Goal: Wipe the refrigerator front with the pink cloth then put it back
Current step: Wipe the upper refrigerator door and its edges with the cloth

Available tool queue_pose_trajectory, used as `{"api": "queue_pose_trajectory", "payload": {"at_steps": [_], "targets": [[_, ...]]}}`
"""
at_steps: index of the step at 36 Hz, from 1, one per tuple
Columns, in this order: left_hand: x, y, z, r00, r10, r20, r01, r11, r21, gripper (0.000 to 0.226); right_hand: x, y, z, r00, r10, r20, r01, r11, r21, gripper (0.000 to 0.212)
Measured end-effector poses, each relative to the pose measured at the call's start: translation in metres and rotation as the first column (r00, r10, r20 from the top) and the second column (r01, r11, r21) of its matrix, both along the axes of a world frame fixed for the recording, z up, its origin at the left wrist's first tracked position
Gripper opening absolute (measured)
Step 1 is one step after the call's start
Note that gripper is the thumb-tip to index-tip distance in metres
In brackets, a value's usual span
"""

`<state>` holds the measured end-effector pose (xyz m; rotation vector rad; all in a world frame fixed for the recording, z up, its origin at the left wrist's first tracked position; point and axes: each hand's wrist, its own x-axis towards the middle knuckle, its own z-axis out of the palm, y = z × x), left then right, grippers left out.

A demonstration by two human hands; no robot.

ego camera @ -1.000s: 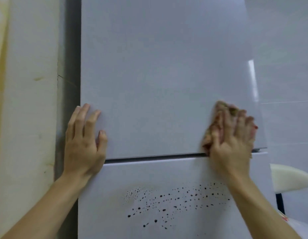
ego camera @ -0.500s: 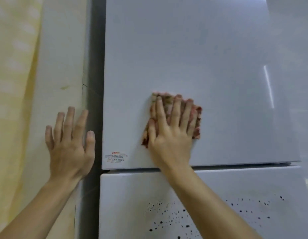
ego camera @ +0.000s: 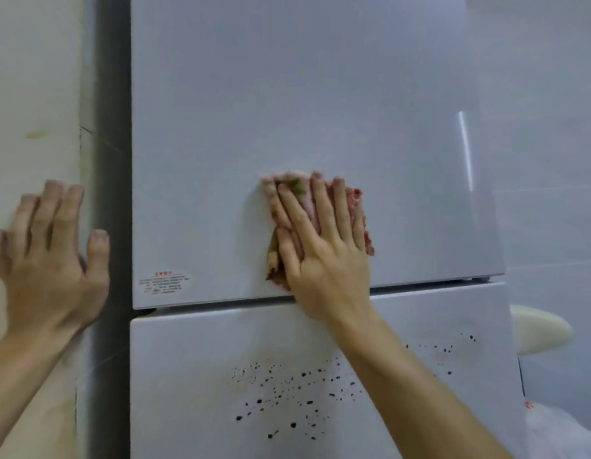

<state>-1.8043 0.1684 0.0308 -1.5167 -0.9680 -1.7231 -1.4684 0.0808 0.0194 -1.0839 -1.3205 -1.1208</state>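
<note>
Pink cloth (ego camera: 355,207), a soft crumpled fabric pad, lies flat against the lower part of the pale grey glossy upper refrigerator door (ego camera: 287,94), pressed there by the right hand (ego camera: 324,256) with fingers straight and spread. The left hand (ego camera: 52,260) rests released, fingers extended, on the cream wall (ego camera: 29,77) beside the appliance. Judged light, limp and compressible; hold by palm pressure. Dark speckles (ego camera: 287,392) remain on the lower door.

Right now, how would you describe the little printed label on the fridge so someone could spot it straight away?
Start at the refrigerator's upper door and go to its bottom left corner, just above the gap to the lower door. The small sticker there carries red lettering, unlike the black specks below.
</note>
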Motion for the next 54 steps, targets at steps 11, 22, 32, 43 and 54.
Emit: {"api": "queue_pose_trajectory", "payload": {"at_steps": [11,22,32,43,54], "targets": [[0.003,-0.001,-0.002,1.000,0.019,-0.004,-0.019,1.000,0.013,0.062,0.110,-0.027,0.021,0.770,-0.053,-0.636,0.000,0.997,-0.083,0.063],[-0.006,0.022,0.002,0.998,-0.059,-0.007,0.059,0.998,-0.024,0.073,-0.025,0.007,0.010,0.928,-0.066,-0.367,0.079,0.997,0.020,0.061],[0.003,0.004,-0.001,0.999,0.039,0.000,-0.039,0.999,0.005,0.069,-0.039,0.007,-0.010,0.994,-0.015,0.107,0.014,1.000,0.007,0.057],[0.016,-0.028,-0.005,0.991,0.131,0.024,-0.128,0.987,-0.101,0.074,0.079,-0.021,-0.006,0.909,-0.042,-0.414,0.009,0.997,-0.081,0.066],[0.016,-0.026,-0.006,0.992,0.123,0.011,-0.121,0.988,-0.094,0.073,-0.014,0.001,0.023,0.868,-0.043,-0.495,0.059,0.998,0.018,0.065]]}}
